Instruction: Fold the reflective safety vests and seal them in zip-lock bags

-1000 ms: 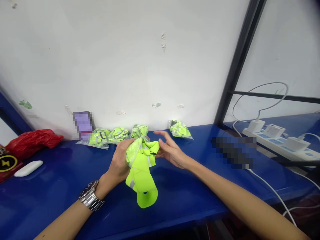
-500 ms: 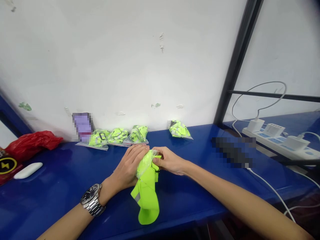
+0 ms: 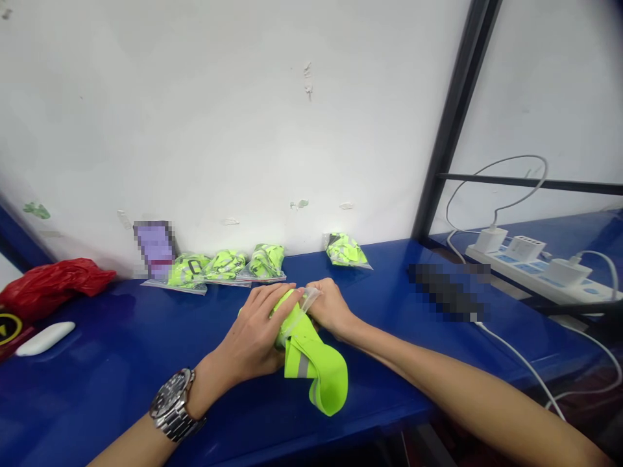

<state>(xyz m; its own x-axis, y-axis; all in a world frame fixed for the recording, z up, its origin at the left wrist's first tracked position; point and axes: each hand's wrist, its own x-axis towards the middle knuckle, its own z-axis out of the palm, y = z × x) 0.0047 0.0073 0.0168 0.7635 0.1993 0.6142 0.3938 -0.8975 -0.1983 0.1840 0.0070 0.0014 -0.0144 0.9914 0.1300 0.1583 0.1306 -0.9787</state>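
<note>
We're at a blue table set against a scuffed white wall, with a black metal frame rising on the right and a white power strip beyond it, a white cable trailing down. At the far left edge, a dark red packet shows a yellow ring mark, with no readable writing, beside a red plastic bag and a white oblong object. Along the wall, clear bags hold folded yellow reflective vests, three in a row and one apart. Our left hand, wearing a steel wristwatch, and our right hand are together, clamped on a clear bag. A yellow reflective vest sits partly inside it, its grey-striped end hanging out toward us above the table.
</note>
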